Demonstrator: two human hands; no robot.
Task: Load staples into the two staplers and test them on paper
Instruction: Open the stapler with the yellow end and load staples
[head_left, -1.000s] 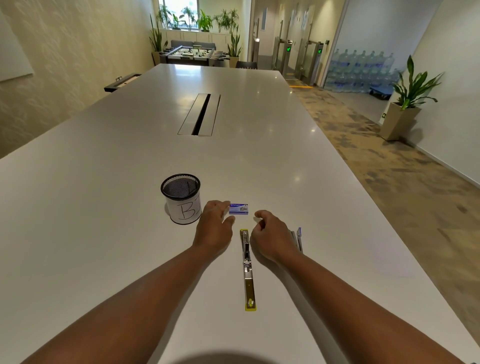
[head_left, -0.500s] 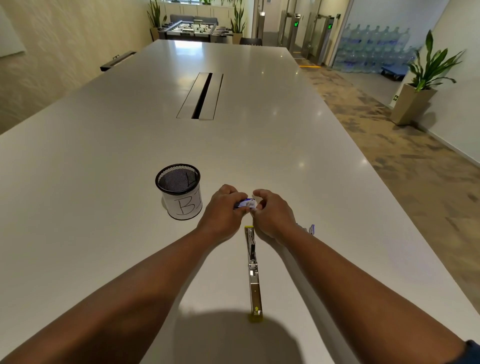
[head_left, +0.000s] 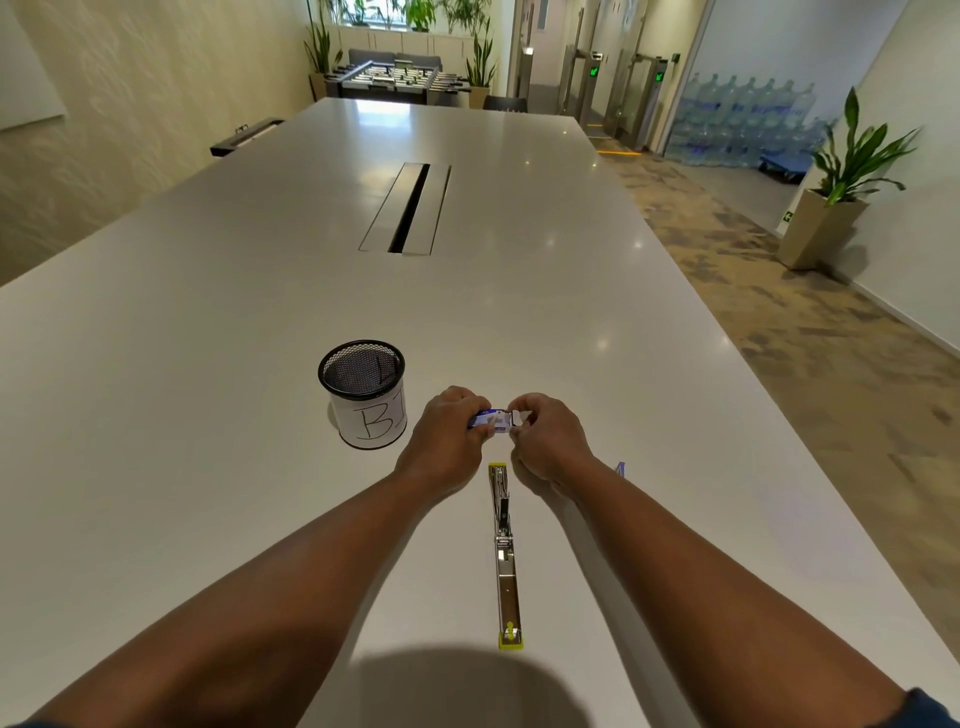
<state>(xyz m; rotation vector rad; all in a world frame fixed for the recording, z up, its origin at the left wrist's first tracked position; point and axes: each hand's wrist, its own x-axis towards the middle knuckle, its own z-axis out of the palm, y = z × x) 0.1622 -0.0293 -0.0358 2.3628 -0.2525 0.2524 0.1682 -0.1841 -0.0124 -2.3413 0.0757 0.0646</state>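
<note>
Two hands (head_left: 451, 434) (head_left: 551, 439) — staple box (head_left: 492, 419) between.

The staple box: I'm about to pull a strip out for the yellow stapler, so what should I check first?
1. Staple box held by both hands: ok, left hand grips its body, right hand pinches its end.
2. Box end open: ok, a white flap shows at the right fingers.
3. Staples inside: cannot tell.
4. Yellow stapler unfolded flat on the table: ok.
5. Its channel empty: cannot tell.
6. Second stapler: cannot tell, mostly hidden behind the right wrist.
</note>
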